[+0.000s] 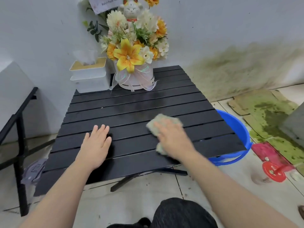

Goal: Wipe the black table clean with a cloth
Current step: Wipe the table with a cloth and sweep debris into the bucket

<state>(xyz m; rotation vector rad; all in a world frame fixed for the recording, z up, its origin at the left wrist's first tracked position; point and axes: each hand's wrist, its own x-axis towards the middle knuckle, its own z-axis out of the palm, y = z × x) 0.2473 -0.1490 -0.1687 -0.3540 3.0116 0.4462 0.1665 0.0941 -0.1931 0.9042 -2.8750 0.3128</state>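
The black slatted table (131, 102) fills the middle of the view. My right hand (174, 139) presses a pale yellowish cloth (164, 122) flat against the table's right half; the cloth sticks out past my fingers and below my palm, and both look motion-blurred. My left hand (96, 143) lies flat on the left half of the table, fingers slightly apart, holding nothing. A damp, shiny streak shows on the slats beyond the cloth.
At the table's far edge stand a flower arrangement in a white pot (134, 63) and a white tissue box (90, 74). A blue basin (236, 129) sits on the floor by the right edge. A black frame (19, 122) stands at left. Red floor item (271, 163) at right.
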